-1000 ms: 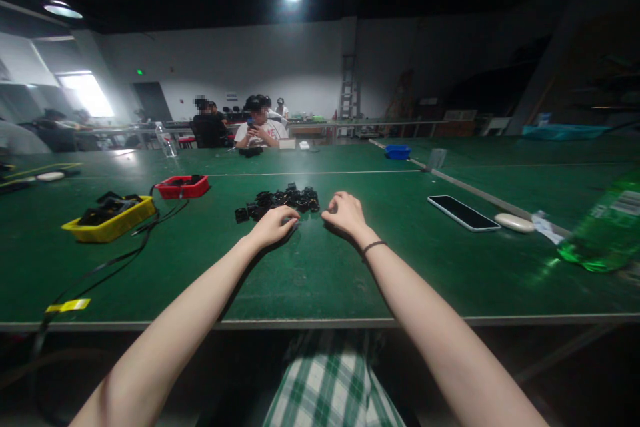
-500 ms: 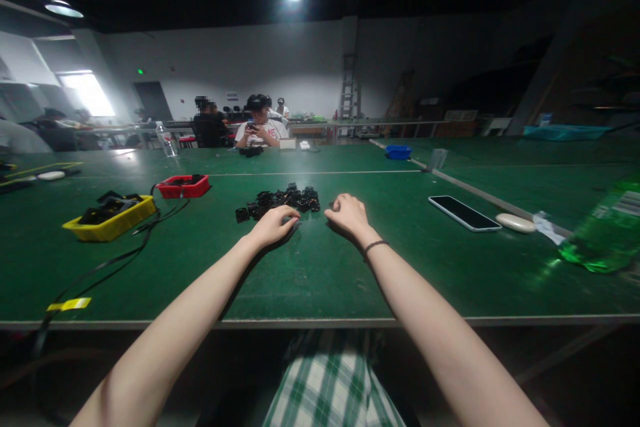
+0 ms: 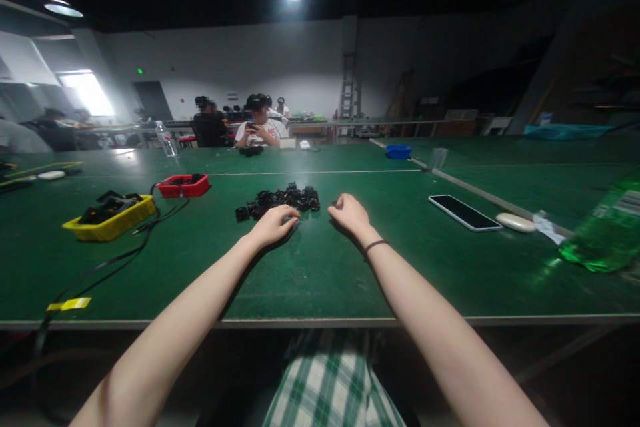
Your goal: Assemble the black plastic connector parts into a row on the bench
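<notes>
A pile of small black parts [image 3: 278, 201] lies on the green table [image 3: 320, 267] just beyond both hands. My left hand [image 3: 273, 223] rests on the table at the pile's near edge, fingers curled down over a spot I cannot see into. My right hand [image 3: 350, 213] hovers just right of the pile, fingers curled in a loose fist; whether anything is inside is hidden. A dark band circles my right wrist.
A yellow tray [image 3: 107, 218] and a red tray [image 3: 183, 187] with black items and cables sit at the left. A phone [image 3: 465, 212], a white oval object [image 3: 515, 222] and a green bottle [image 3: 600, 233] lie at the right. People sit at the far end.
My right hand has drifted slightly to the right, away from the pile. The left hand has barely moved.
</notes>
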{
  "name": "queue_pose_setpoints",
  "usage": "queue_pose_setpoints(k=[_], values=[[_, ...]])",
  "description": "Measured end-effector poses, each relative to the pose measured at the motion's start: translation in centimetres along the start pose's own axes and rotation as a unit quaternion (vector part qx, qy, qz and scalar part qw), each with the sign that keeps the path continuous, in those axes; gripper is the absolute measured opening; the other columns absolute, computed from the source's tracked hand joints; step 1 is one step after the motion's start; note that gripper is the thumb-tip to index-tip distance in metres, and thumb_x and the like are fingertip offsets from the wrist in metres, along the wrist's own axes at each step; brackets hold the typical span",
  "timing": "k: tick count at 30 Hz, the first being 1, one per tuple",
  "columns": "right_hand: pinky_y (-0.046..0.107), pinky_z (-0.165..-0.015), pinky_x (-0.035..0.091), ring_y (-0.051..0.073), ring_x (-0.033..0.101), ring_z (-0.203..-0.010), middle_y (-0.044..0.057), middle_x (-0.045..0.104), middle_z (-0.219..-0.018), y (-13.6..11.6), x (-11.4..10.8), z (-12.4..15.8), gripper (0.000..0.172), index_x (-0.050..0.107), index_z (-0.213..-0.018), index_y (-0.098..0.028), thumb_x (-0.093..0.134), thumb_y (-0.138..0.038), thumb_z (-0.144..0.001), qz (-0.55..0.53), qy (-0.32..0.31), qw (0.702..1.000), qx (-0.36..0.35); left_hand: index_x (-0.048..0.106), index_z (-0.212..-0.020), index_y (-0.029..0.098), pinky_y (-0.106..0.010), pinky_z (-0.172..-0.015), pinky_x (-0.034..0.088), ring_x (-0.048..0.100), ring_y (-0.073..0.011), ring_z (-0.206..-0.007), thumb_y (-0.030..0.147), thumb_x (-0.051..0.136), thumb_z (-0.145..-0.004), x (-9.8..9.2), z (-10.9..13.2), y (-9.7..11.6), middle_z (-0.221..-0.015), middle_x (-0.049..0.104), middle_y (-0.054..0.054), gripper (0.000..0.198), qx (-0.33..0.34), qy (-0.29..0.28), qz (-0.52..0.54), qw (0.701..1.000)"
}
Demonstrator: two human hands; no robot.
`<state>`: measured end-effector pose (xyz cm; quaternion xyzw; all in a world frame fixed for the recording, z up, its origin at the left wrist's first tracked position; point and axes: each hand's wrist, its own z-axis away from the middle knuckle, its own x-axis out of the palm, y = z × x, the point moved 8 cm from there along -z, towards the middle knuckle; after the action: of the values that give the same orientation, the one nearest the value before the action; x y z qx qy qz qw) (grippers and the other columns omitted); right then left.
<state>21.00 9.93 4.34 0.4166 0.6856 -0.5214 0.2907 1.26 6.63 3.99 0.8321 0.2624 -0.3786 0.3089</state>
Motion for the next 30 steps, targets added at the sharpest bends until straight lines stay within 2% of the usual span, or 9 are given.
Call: queue_pose_setpoints(k=[8, 14, 19, 22, 25, 30], values=[[0.031, -0.075, 0.043, 0.023, 0.06, -0.094, 0.009, 0.063, -0.107, 0.7, -0.1, -0.2, 0.016, 0.056, -0.093, -0.019, 0.052, -0.031, -0.082, 0.013, 0.014, 1.0, 0.017, 0.068, -0.095, 0.018, -0.035, -0.09, 0.05, 0.065, -0.0205, -0.096, 0.027, 0.049, -0.088, 0.0, 0.0, -0.1, -0.1, 0.07, -0.007, 0.021, -0.005, -0.004, 0.001, 1.0], [0.034, -0.077, 0.044, 0.024, 0.06, -0.095, 0.011, 0.064, -0.108, 1.3, -0.4, -0.2, 0.021, 0.058, -0.096, -0.019, 0.052, -0.036, -0.085, 0.016, 0.033, 0.999, 0.027, 0.068, -0.094, 0.019, -0.035, -0.09, 0.05, 0.065, -0.0203, -0.095, 0.027, 0.05, -0.088, 0.0, 0.0, 0.0, -0.1, 0.07, -0.007, 0.021, -0.003, -0.004, 0.0, 1.0], [0.037, -0.089, 0.042, 0.024, 0.06, -0.102, 0.007, 0.065, -0.11, 1.6, -0.7, -0.4, 0.026, 0.06, -0.1, -0.021, 0.057, -0.037, -0.08, -0.026, 0.062, 0.997, 0.023, 0.068, -0.094, 0.017, -0.036, -0.09, 0.05, 0.065, -0.0209, -0.096, 0.026, 0.05, -0.088, -0.1, 0.0, 0.1, -0.1, 0.07, -0.008, 0.021, -0.005, -0.005, 0.002, 1.0], [0.037, -0.095, 0.04, 0.023, 0.058, -0.107, 0.006, 0.063, -0.116, 1.8, -0.9, -0.6, 0.036, 0.059, -0.108, -0.022, 0.062, -0.035, -0.075, -0.06, 0.077, 0.995, 0.022, 0.068, -0.094, 0.017, -0.036, -0.09, 0.05, 0.065, -0.0213, -0.096, 0.026, 0.05, -0.088, 0.0, 0.0, 0.1, -0.099, 0.07, -0.008, 0.021, -0.007, -0.007, 0.002, 1.0], [0.039, -0.098, 0.038, 0.024, 0.056, -0.112, 0.007, 0.061, -0.121, 2.1, -0.6, -1.0, 0.043, 0.058, -0.111, -0.021, 0.065, -0.032, -0.07, -0.058, 0.066, 0.996, 0.019, 0.068, -0.094, 0.017, -0.036, -0.09, 0.05, 0.065, -0.0212, -0.096, 0.026, 0.05, -0.088, 0.0, 0.0, 0.0, -0.1, 0.07, -0.008, 0.021, -0.006, -0.006, 0.001, 1.0], [0.04, -0.099, 0.038, 0.025, 0.054, -0.115, 0.007, 0.063, -0.12, 2.1, 0.3, -1.4, 0.039, 0.06, -0.109, -0.021, 0.063, -0.024, -0.07, -0.038, 0.046, 0.998, -0.003, 0.068, -0.094, 0.017, -0.036, -0.09, 0.05, 0.065, -0.0211, -0.096, 0.027, 0.05, -0.088, 0.0, -0.1, -0.1, -0.1, 0.07, -0.008, 0.021, -0.005, -0.004, 0.002, 1.0]])
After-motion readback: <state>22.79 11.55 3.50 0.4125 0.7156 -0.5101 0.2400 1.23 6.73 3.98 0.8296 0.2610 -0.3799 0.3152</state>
